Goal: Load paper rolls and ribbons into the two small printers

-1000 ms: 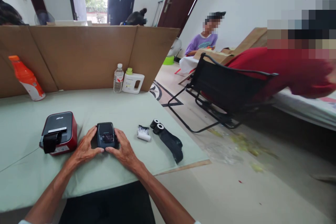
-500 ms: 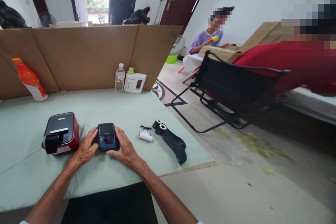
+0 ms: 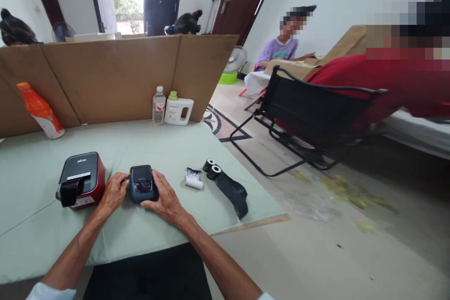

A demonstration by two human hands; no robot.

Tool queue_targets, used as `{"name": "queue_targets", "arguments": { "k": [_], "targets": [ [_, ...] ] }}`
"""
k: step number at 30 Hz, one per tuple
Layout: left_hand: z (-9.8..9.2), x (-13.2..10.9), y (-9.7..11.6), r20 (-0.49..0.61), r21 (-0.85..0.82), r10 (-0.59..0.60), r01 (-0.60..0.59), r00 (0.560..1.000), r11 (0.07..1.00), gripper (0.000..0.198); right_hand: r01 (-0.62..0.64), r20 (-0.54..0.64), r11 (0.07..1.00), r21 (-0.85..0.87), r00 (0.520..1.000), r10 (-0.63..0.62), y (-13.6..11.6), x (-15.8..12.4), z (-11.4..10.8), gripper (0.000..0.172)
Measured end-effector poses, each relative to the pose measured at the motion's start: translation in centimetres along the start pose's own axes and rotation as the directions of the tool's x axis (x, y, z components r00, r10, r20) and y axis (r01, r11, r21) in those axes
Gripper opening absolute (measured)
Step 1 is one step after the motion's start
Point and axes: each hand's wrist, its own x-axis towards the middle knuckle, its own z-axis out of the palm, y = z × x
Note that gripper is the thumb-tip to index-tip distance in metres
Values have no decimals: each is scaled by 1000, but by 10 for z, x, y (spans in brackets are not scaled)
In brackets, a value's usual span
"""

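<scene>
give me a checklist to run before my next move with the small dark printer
1. Both hands on the small dark printer: ok, left hand at its left side, right hand at its right.
2. Printer flat on the table: ok.
3. Its lid shut: cannot tell.
4. White paper roll close by: ok, lying right of the right hand, beside the black rolls.
5. Red printer apart from the left hand: cannot tell, very close in this view.

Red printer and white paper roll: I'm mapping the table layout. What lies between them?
Head view: the small dark printer, with the left hand and right hand on its sides.
</scene>
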Motion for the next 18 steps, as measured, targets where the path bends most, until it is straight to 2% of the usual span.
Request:
{"name": "queue_targets", "arguments": {
  "k": [3, 8, 18],
  "targets": [
    [-1, 8, -1, 20, -54, -77, 78, 997, 995, 21, -1, 0, 1000, 7, 1000, 1, -2, 1, -1, 115],
    [4, 15, -8, 86, -164, -202, 214, 976, 963, 25, -6, 3, 1000, 4, 1000, 6, -4, 1, -1, 117],
    [1, 21, -3, 135, -271, -283, 310, 950, 911, 19, -25, -10, 1000, 5, 1000, 25, 2, 1, 4, 121]
  ]
}}
